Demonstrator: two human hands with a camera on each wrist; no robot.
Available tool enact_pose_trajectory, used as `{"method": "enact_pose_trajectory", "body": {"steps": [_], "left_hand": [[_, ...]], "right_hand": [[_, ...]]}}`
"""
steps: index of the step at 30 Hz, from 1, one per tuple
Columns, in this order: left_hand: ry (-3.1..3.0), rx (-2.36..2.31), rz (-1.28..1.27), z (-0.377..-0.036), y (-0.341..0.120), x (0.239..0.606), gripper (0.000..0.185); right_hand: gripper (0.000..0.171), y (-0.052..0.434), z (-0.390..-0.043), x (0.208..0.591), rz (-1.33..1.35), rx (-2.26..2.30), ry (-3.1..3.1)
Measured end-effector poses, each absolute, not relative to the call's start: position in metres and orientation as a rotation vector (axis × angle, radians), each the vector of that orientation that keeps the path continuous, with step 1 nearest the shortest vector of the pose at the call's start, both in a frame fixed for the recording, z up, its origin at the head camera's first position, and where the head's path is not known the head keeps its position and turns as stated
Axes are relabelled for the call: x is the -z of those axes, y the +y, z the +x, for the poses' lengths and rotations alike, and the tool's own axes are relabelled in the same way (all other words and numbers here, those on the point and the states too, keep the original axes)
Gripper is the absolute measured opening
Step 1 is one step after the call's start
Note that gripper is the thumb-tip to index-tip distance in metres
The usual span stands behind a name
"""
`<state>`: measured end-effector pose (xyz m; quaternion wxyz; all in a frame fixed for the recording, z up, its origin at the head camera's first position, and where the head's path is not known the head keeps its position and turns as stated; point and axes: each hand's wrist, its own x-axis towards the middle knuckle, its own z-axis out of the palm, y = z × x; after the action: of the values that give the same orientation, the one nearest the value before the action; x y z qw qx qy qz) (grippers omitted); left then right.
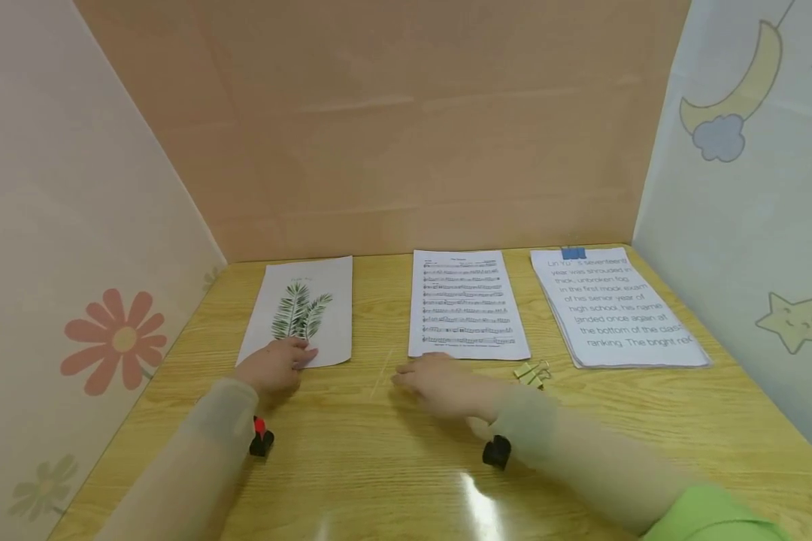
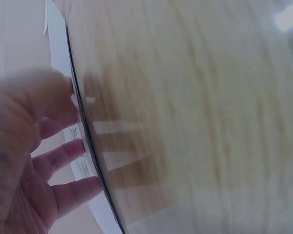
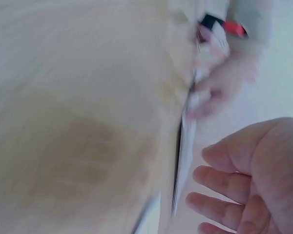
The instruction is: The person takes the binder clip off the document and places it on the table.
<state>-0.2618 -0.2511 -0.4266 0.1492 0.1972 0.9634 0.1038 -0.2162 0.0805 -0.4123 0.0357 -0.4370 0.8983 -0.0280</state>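
Note:
My left hand (image 1: 276, 366) rests at the near edge of a white sheet printed with green fern leaves (image 1: 331, 330). In the left wrist view its fingertips touch the paper's edge (image 2: 78, 168), with the fingers spread apart. My right hand (image 1: 440, 383) hovers low over the table, just short of the sheet-music page (image 1: 470, 300), and holds nothing. Its fingers (image 3: 219, 183) are loosely extended in the right wrist view. Right of that hand lie yellow-green binder clips (image 1: 531, 373) with wire handles.
A stack of pages with large text (image 1: 622, 315) lies at the right, a blue binder clip (image 1: 573, 253) on its top edge. The wooden table (image 1: 352, 466) meets a tan back panel (image 1: 406, 150) and pale side panels with flower, moon and star drawings.

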Motion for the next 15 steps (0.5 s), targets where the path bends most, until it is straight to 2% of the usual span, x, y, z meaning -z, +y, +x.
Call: {"method": "enact_pose_trajectory", "body": {"steps": [4,8,12,15], "left_hand": [[2.797,-0.272,0.579,-0.260,-0.256,0.425,0.044],[2.823,-0.234,0.622,-0.258,-0.264,0.423,0.041],[2.831,-0.218,0.654,-0.257,-0.265,0.421,0.041],[2.822,-0.247,0.650,-0.258,-0.261,0.418,0.041]], "right_hand": [[0.039,0.135,-0.228,0.395,-1.141,0.336,2.878],[0.042,0.196,-0.248,0.389,-0.725,0.547,2.941],[0.047,0.266,-0.267,0.395,-0.287,0.576,2.953],[0.052,0.318,-0.274,0.401,-0.065,0.537,2.945]]}}
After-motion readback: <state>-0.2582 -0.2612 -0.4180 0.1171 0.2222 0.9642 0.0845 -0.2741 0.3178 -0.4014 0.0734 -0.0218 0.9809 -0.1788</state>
